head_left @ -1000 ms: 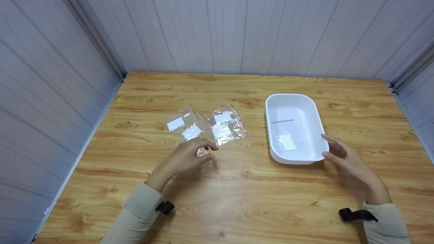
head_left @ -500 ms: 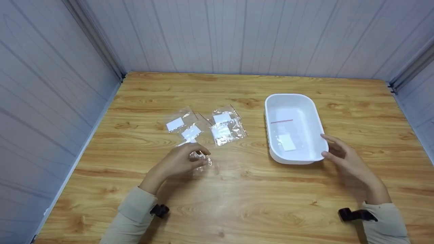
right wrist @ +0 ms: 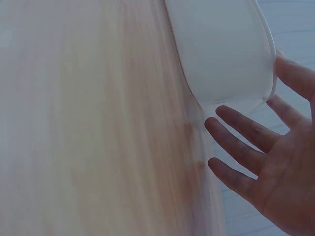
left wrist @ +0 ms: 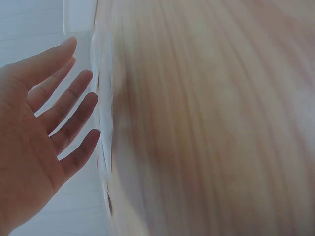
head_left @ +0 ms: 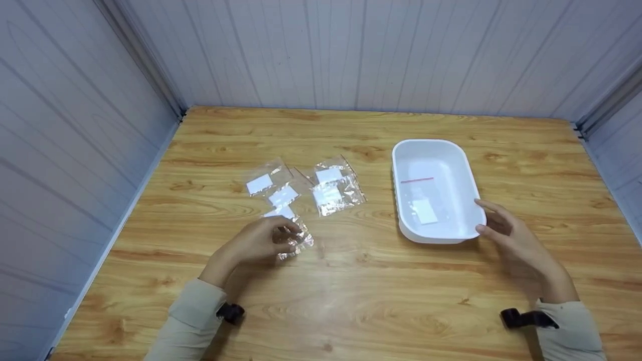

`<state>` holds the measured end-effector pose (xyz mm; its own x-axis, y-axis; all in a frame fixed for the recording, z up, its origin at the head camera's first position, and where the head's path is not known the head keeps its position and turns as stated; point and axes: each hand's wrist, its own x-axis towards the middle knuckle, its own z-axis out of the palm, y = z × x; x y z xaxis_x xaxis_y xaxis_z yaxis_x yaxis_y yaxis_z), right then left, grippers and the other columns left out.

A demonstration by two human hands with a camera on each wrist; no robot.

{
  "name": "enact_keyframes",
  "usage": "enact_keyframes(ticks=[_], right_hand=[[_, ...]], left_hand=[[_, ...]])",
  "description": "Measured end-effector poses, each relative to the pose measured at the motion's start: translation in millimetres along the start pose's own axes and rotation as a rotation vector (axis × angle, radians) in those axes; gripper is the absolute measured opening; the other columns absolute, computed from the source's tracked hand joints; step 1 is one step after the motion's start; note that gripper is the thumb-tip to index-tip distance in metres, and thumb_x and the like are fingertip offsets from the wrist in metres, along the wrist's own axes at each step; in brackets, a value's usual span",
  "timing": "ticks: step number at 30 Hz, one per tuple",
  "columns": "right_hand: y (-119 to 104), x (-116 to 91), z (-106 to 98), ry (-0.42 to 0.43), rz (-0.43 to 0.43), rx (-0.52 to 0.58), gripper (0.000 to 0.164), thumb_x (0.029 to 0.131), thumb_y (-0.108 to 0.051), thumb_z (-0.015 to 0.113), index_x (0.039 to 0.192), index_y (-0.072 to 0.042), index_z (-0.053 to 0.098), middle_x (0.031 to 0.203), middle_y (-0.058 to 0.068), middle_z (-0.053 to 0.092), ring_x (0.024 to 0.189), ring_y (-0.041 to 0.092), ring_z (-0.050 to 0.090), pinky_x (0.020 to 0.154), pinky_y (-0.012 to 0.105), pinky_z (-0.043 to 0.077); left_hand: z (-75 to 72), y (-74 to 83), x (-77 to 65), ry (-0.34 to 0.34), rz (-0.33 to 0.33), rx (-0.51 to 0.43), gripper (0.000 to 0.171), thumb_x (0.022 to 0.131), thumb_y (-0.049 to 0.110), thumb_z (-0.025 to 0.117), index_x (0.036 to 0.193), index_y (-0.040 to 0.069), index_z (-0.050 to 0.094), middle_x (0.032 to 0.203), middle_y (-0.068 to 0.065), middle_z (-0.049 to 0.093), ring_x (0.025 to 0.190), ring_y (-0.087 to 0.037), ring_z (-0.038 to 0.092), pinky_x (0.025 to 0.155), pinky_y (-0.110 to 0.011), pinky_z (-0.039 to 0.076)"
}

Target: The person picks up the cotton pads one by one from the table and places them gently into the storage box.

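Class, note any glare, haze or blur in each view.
Head: bright glints on the clear bags, a pale sheen on the table; left wrist: table grain soft, left hand clearer; right wrist: hazy, grain smeared, right hand clearer.

No lettering, number, brand or sign is showing legibly in any view. The white patches [head_left: 259,184] on the clear bags [head_left: 352,190] lying on the table [head_left: 361,306] are displaying no readable writing, and the pale label [head_left: 425,211] on the bag [head_left: 436,191] resting inside the white tub [head_left: 464,200] is likewise showing nothing decipherable.
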<state>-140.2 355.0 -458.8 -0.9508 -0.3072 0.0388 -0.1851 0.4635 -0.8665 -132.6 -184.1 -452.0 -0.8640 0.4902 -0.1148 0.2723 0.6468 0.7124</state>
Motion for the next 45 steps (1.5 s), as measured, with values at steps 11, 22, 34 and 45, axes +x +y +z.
enact_keyframes(ticks=[11, 22, 34, 45], right_hand=[[0.6, 1.8, 0.8, -0.002, 0.001, -0.009, 0.056, 0.100, -0.009, 0.059, 0.152, -0.005, 0.037, 0.141, 0.033, 0.045, 0.114, -0.010, 0.047, 0.091, 0.008, 0.041], [-0.7, 0.8, 0.7, 0.001, 0.012, -0.015, 0.056, 0.101, -0.011, 0.058, 0.152, -0.005, 0.036, 0.143, 0.033, 0.043, 0.113, -0.010, 0.047, 0.091, 0.008, 0.040], [-1.2, -0.5, 0.1, -0.004, 0.030, 0.002, 0.057, 0.101, -0.011, 0.058, 0.153, -0.007, 0.035, 0.142, 0.032, 0.044, 0.112, -0.008, 0.049, 0.090, 0.009, 0.042], [0.0, 0.2, 0.7, 0.002, 0.009, -0.012, 0.056, 0.100, -0.009, 0.059, 0.152, -0.006, 0.037, 0.149, 0.030, 0.037, 0.115, -0.010, 0.046, 0.091, 0.008, 0.040]], left_hand=[[-1.7, -11.2, -1.7, -0.038, 0.026, -0.002, 0.042, 0.078, 0.013, 0.084, 0.117, 0.010, 0.068, 0.111, 0.000, 0.067, 0.100, -0.019, 0.061, 0.091, -0.039, 0.050], [-1.9, -16.4, -0.2, -0.070, 0.105, 0.028, 0.053, 0.071, 0.007, 0.087, 0.120, 0.009, 0.066, 0.118, -0.002, 0.063, 0.111, -0.022, 0.058, 0.102, -0.042, 0.044], [0.9, -17.3, 1.4, -0.061, 0.109, 0.059, 0.044, 0.076, 0.011, 0.085, 0.116, 0.008, 0.068, 0.105, -0.002, 0.063, 0.098, -0.020, 0.060, 0.089, -0.037, 0.050], [3.4, -17.8, 3.5, -0.035, 0.122, 0.095, 0.038, 0.078, 0.012, 0.085, 0.112, 0.007, 0.068, 0.097, -0.001, 0.062, 0.091, -0.017, 0.059, 0.083, -0.034, 0.051]])
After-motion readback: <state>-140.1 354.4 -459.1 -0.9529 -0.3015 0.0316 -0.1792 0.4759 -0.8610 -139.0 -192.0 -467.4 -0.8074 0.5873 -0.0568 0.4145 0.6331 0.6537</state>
